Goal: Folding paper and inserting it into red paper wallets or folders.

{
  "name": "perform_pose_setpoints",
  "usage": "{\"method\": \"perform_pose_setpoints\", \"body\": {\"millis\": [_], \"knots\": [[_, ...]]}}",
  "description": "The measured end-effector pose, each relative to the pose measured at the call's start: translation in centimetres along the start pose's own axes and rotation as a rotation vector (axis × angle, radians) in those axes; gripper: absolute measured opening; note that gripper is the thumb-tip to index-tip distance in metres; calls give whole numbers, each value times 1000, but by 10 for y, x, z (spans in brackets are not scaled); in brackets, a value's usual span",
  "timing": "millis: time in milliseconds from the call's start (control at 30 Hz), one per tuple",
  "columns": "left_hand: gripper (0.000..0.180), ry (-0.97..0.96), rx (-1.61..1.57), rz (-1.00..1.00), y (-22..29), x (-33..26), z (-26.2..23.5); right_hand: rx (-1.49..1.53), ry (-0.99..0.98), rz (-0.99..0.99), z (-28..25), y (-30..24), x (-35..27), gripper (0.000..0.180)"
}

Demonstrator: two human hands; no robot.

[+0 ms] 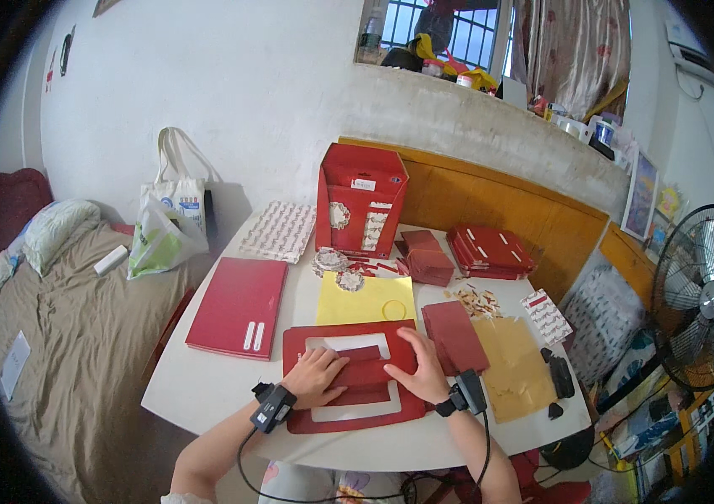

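We press both hands, left hand (317,375) and right hand (421,372), spread flat on the red card cut-out (353,378) at the bench (206,386) front edge, folding its flaps; next, we judge, comes creasing firmly.

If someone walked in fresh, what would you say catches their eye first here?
Two bare hands, left hand and right hand, press on a flat red cardboard sheet with cut-out windows at the white table's near edge. Behind it stands an upright red paper box, beside a yellow paper sheet.
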State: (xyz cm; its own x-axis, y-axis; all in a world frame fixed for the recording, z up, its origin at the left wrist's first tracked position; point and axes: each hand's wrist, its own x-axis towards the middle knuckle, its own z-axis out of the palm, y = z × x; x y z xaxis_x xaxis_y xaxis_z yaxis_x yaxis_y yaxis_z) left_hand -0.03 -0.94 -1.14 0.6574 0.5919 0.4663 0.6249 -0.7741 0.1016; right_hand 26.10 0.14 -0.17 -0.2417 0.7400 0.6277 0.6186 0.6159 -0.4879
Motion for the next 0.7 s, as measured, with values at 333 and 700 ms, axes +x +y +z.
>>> {"method": "perform_pose_setpoints", "body": {"millis": [333,700], "knots": [[53,-4,-90,-8,2,4,-5,-171,-458,-165,4,-6,-2,52],[50,-152,-165,-101,8,7,-22,-136,-511,-186,-3,-11,0,48]]}}
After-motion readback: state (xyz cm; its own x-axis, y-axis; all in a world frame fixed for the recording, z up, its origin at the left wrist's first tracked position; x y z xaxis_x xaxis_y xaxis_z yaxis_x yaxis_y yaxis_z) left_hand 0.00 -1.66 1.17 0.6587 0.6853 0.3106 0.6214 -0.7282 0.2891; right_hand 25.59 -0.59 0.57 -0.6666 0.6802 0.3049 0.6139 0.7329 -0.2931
